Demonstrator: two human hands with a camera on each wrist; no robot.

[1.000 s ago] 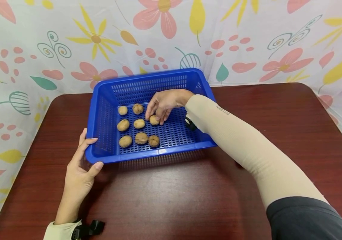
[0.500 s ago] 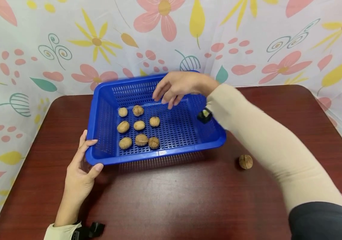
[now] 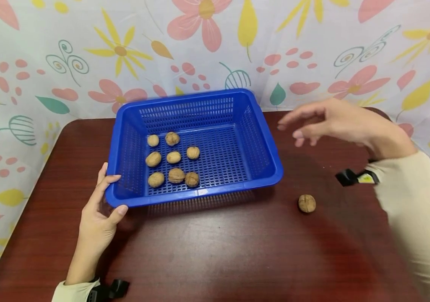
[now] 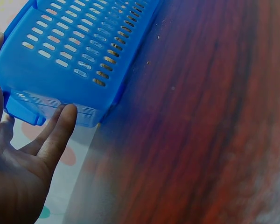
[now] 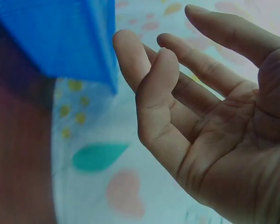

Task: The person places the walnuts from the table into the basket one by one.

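Note:
A blue plastic basket (image 3: 237, 184) with slotted walls stands at the back of the table. Several walnuts (image 3: 176, 175) lie on the left part of its floor, roughly in rows. My left hand (image 3: 95, 224) holds the basket's near left corner, thumb and a finger at the rim. In the left wrist view other fingers (image 4: 60, 135) of that hand lie against the outer wall. Beyond the basket's right end, my right hand (image 3: 337, 123) hangs in the air with loosely bent fingers and nothing in them. A single walnut (image 3: 307, 204) sits on the table below and left of this hand.
The dark red wooden table (image 3: 215, 247) spreads in front of the basket and to its right. A flower-printed white cloth (image 3: 294, 33) hangs close behind the table and along its left side. Small cameras (image 3: 118, 288) are strapped at both wrists.
My right hand has let go of a walnut in the basket, risen, and moved right, out past the basket's end. The lone table walnut has come into sight. My left hand has stayed put.

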